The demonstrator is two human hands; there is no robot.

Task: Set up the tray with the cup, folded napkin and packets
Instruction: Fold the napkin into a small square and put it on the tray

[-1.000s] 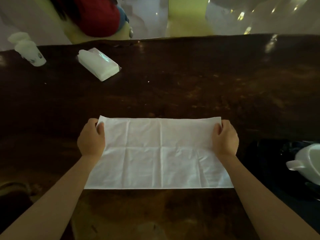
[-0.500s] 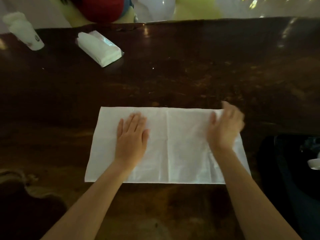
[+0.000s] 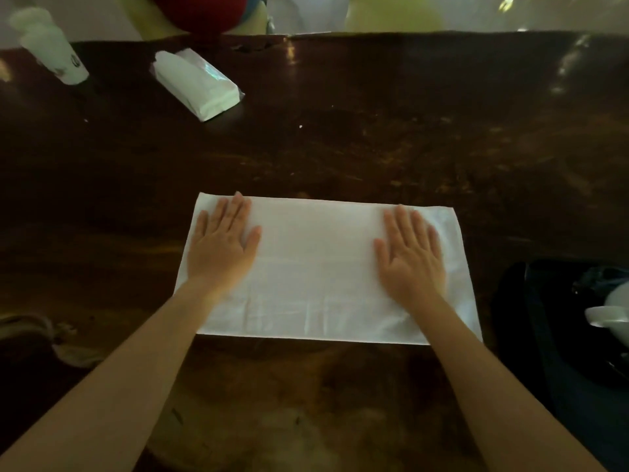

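Both hands flat on the napkin, mid-frame on the dark table.

My left hand (image 3: 223, 245) and right hand (image 3: 410, 257) lie palm down with fingers spread, gripping nothing, near the left and right ends of the white napkin (image 3: 318, 267), which lies folded to a wide rectangle on the table (image 3: 374, 131). At the right edge of the frame I see a black tray (image 3: 531, 318) holding a white cup (image 3: 612, 315), only partly in view; I cannot tell what is in it. Upper left lies a wrapped tissue pack (image 3: 197, 85), and beyond it a white paper cup (image 3: 54, 52), blurred.
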